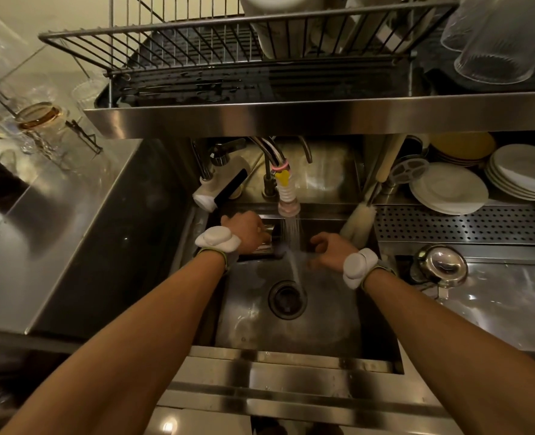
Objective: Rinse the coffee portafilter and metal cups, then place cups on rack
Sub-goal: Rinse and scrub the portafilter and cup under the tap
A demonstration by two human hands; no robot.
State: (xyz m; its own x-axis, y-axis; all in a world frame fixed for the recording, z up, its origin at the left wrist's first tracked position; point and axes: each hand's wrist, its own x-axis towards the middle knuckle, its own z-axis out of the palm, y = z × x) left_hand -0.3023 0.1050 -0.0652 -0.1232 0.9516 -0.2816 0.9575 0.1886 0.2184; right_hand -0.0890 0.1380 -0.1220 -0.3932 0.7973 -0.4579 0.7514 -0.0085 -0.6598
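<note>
Two hands are held inside one stainless-steel sink (325, 324), each wrist wrapped in a white padded band. The left hand (244, 230) is curled over a shiny metal piece (267, 238) near the back wall; whether it is a cup or the portafilter cannot be told. The right hand (330, 249) is kept loosely curled, with nothing seen in it, just beside the single spray from a ribbed white nozzle (288, 196). One round drain (287, 299) is set below. One wire rack (197, 42) is mounted above, and two white plate stacks (448, 189) are seen at right.

Steel counter (55, 230), steel shelf (322, 114) overhead, cream wall (55, 14), dim warm light
</note>
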